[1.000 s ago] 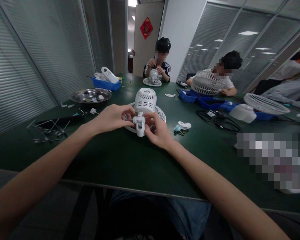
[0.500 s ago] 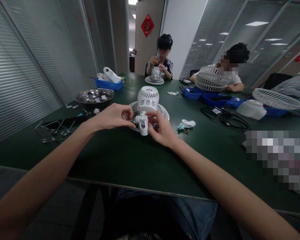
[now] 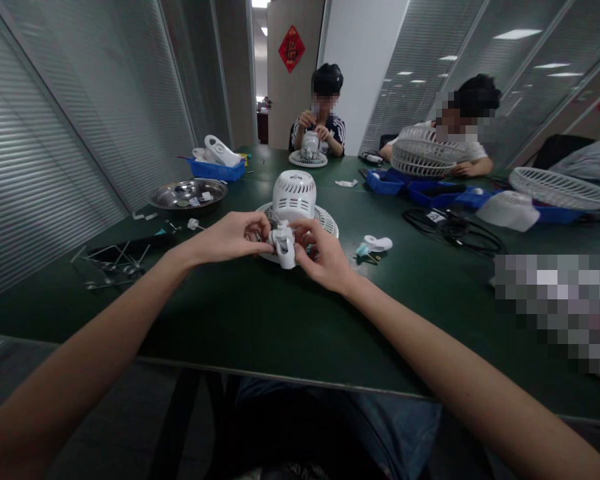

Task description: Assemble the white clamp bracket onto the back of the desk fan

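A white fan motor housing (image 3: 294,193) stands on a round white fan grille (image 3: 326,220) in front of me. From its near side juts a white plastic neck bracket (image 3: 285,251). My left hand (image 3: 235,237) pinches at the bracket's left side, thumb and forefinger closed near a small knob-like part. On the right side of the same bracket, my right hand (image 3: 323,257) grips with thumb and curled fingers. To the right lie a white plastic cover piece (image 3: 379,243) and a screwdriver with a light blue handle (image 3: 364,251).
A steel tray (image 3: 187,195) with small parts and a blue bin (image 3: 217,168) stand at the left. Metal tools (image 3: 117,263) lie nearer. Black cables (image 3: 453,230), blue bins and grilles (image 3: 563,188) occupy the right. Two people sit across the green table (image 3: 260,320).
My left hand has closed in slightly on the bracket's left side, and the bracket has tilted a little. The camera view has shifted slightly.
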Action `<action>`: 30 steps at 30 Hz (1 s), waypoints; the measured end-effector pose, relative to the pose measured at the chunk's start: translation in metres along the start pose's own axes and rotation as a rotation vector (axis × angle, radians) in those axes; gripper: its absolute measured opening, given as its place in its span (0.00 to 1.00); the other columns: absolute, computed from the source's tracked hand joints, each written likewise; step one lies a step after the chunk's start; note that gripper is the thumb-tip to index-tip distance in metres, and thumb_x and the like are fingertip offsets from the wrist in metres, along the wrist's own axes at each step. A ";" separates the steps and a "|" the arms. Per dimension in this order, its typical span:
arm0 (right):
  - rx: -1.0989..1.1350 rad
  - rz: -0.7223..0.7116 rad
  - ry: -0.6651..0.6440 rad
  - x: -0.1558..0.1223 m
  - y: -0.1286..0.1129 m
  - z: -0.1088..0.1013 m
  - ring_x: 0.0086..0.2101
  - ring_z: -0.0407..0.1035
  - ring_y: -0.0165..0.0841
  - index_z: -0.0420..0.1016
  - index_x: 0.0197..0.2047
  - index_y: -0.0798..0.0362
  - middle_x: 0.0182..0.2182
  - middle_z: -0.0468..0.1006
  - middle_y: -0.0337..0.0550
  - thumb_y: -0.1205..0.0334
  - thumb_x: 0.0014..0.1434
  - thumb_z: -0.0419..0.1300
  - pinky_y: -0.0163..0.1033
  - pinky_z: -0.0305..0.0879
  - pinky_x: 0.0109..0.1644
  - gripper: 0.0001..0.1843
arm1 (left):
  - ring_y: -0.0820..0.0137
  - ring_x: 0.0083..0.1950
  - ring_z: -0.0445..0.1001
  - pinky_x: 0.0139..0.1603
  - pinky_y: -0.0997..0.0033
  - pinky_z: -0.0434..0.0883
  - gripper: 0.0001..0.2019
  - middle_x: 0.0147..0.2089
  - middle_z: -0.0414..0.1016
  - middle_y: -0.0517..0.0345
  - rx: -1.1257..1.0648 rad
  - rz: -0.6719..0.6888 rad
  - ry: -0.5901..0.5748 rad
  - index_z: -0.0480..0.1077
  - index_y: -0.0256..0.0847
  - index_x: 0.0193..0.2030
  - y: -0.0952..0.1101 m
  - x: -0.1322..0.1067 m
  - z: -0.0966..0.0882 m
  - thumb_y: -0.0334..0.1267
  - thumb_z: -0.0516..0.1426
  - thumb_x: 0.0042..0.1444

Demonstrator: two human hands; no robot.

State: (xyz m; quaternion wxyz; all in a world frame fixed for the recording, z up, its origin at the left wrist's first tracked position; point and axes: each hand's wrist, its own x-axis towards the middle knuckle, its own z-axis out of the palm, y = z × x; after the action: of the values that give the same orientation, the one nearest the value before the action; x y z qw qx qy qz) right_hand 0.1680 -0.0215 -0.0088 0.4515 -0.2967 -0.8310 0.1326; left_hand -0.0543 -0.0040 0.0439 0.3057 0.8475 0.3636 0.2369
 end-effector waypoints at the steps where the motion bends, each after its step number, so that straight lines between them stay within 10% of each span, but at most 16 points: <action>1: 0.014 0.006 0.010 0.000 0.000 0.000 0.29 0.65 0.28 0.58 0.53 0.50 0.35 0.67 0.39 0.66 0.59 0.53 0.34 0.61 0.28 0.18 | 0.71 0.30 0.73 0.30 0.73 0.70 0.14 0.30 0.73 0.60 -0.014 0.001 0.009 0.66 0.38 0.37 0.000 0.000 0.001 0.44 0.63 0.50; 13: 0.086 0.061 0.053 0.001 0.002 0.001 0.25 0.66 0.26 0.60 0.42 0.50 0.31 0.67 0.36 0.62 0.65 0.49 0.35 0.65 0.29 0.02 | 0.72 0.29 0.74 0.29 0.73 0.69 0.16 0.33 0.73 0.57 -0.092 -0.006 0.036 0.67 0.37 0.39 0.002 0.001 0.000 0.50 0.50 0.62; 24: 0.080 0.036 0.053 0.002 0.004 -0.005 0.25 0.67 0.25 0.62 0.40 0.50 0.32 0.69 0.38 0.63 0.64 0.51 0.33 0.66 0.27 0.02 | 0.68 0.34 0.76 0.36 0.66 0.73 0.14 0.35 0.75 0.56 -0.067 -0.015 -0.014 0.68 0.38 0.41 0.000 0.001 0.002 0.44 0.60 0.53; 30: 0.017 -0.004 0.091 0.003 0.005 -0.008 0.26 0.67 0.26 0.66 0.41 0.51 0.33 0.71 0.39 0.63 0.63 0.52 0.34 0.66 0.29 0.04 | 0.67 0.32 0.78 0.29 0.71 0.73 0.16 0.39 0.78 0.51 -0.173 -0.132 -0.202 0.71 0.37 0.43 0.004 0.001 0.006 0.48 0.54 0.59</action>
State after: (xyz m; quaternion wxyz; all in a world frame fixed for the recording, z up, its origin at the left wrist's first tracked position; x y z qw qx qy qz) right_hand 0.1747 -0.0160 -0.0044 0.4916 -0.2968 -0.8090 0.1253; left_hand -0.0483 -0.0074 0.0427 0.4277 0.8116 0.3642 0.1602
